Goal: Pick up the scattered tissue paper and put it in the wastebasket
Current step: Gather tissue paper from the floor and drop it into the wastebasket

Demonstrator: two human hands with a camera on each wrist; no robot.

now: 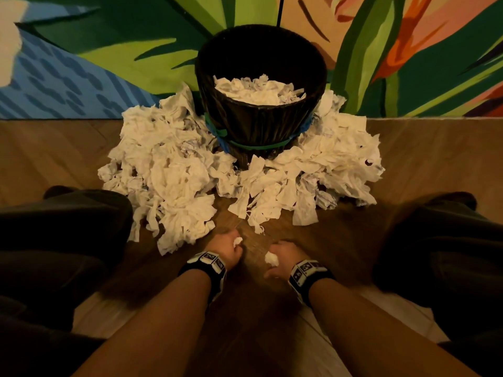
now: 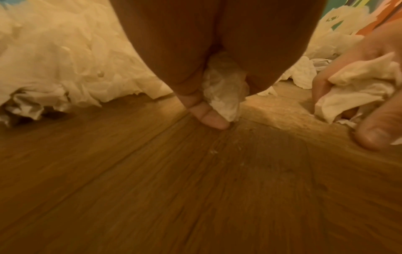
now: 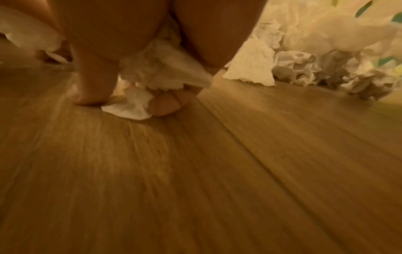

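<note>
- Head view: we see the dark woven round wastebasket (image 1: 261, 126) standing on the brown wooden plank floor (image 1: 424, 159) against a painted leaf mural wall (image 1: 109, 50), already part-filled with crumpled white tissue paper (image 1: 258, 89).
- A large heap of scattered white tissue paper (image 1: 174, 170) rings the basket's base on the left, front and right.
- Our left hand (image 1: 227, 248) is low at the floor, fingers curled round a small white tissue wad (image 2: 222, 92).
- Our right hand (image 1: 283, 258), just beside it, clutches another white tissue clump (image 3: 161, 75), with a scrap touching the planks.
- Dark trouser legs (image 1: 54, 240) flank both forearms.
</note>
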